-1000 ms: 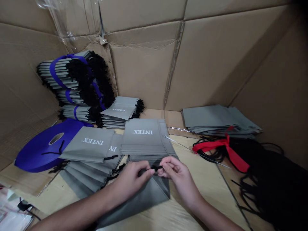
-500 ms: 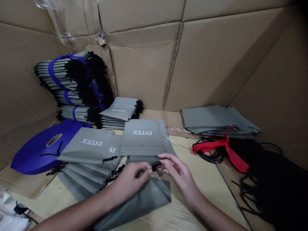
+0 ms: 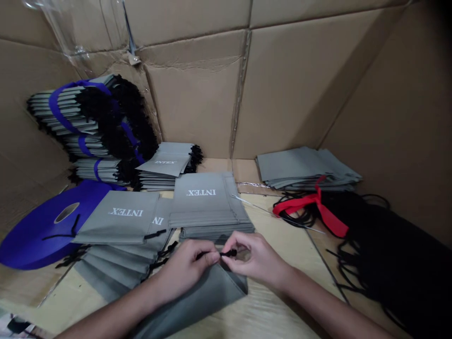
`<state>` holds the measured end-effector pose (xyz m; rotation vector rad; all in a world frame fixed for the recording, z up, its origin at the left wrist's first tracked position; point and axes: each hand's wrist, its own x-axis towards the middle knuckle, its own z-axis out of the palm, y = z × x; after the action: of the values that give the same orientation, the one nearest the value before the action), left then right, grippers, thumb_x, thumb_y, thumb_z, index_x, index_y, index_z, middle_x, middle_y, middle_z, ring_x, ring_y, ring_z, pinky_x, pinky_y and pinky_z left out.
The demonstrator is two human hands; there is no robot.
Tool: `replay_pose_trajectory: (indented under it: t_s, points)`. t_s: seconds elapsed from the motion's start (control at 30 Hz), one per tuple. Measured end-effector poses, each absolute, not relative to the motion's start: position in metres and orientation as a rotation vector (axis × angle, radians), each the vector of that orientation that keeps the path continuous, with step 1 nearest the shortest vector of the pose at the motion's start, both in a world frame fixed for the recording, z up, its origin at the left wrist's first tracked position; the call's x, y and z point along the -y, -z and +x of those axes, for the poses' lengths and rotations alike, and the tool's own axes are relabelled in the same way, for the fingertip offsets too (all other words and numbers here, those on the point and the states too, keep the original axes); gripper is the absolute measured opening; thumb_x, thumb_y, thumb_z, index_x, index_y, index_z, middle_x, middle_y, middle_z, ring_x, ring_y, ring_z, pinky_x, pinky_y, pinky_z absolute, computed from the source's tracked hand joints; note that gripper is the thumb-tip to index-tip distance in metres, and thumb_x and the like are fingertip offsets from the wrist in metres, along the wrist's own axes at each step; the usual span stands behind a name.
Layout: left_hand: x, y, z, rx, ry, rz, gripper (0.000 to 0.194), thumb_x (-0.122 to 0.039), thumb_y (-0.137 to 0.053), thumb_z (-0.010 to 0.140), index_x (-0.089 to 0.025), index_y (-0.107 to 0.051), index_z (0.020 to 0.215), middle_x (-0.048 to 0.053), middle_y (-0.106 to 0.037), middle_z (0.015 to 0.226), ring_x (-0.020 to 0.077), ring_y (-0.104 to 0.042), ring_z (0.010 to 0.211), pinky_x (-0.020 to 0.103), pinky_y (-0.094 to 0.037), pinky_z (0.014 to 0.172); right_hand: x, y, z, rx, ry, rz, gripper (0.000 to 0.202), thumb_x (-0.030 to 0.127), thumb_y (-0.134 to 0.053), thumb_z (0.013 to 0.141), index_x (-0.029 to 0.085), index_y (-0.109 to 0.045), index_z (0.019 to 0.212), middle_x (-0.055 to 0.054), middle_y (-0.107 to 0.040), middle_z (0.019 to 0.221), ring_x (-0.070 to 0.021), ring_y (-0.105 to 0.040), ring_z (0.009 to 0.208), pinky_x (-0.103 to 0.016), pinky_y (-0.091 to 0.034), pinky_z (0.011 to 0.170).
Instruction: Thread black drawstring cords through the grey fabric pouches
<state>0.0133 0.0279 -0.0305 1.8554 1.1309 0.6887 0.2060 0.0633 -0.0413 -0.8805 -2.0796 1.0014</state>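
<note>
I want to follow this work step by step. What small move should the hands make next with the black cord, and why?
Probably pull the black cord tight: both the left hand and the right hand pinch it at the mouth of the grey pouch, where it looks knotted.

Flat grey fabric drawstring pouch (image 3: 208,294) lay angled on the pale wooden tabletop, its mouth end raised. Short black drawstring cord (image 3: 228,254) stuck out at that mouth, pulled taut sideways.
</note>
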Motion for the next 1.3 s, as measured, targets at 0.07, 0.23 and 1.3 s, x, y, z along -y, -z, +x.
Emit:
replay_pose_trajectory:
  t_s: [0.07,0.23,1.3]
  points:
    - [-0.028,0.031,0.013,-1.120,-0.680,1.847,0.033,-0.035,-0.044,0.087,-0.015,-0.047,0.061,-0.004,-0.042,0.059,0.0109,-0.039,0.061,0.020,-0.028,0.057,-0.066,0.040,0.209,2.069,-1.072,-0.854,0.006,0.022,-0.066,0.066,0.018,-0.062,0.068,0.002,-0.059,0.058,-0.0101,-0.053,0.053,-0.020,-0.042,0.049]
    - [-0.027,0.031,0.013,-1.083,-0.671,1.846,0.036,-0.036,-0.044,0.086,-0.016,-0.041,0.056,-0.004,-0.037,0.056,0.0107,-0.036,0.058,0.021,-0.025,0.054,-0.072,0.040,0.215,2.046,-1.212,-0.807,0.007,0.021,-0.068,0.062,0.018,-0.062,0.065,0.004,-0.056,0.058,-0.0090,-0.049,0.054,-0.019,-0.041,0.050]
    - [-0.034,0.025,0.013,-1.054,-0.790,1.762,0.030,-0.031,-0.056,0.081,-0.010,-0.068,0.065,0.001,-0.056,0.061,0.0119,-0.049,0.060,0.021,-0.033,0.058,-0.071,0.046,0.214,1.613,-2.030,-0.711,0.042,0.053,-0.066,0.066,0.019,-0.043,0.058,0.013,-0.029,0.039,-0.0038,-0.021,0.035,-0.018,-0.016,0.036]
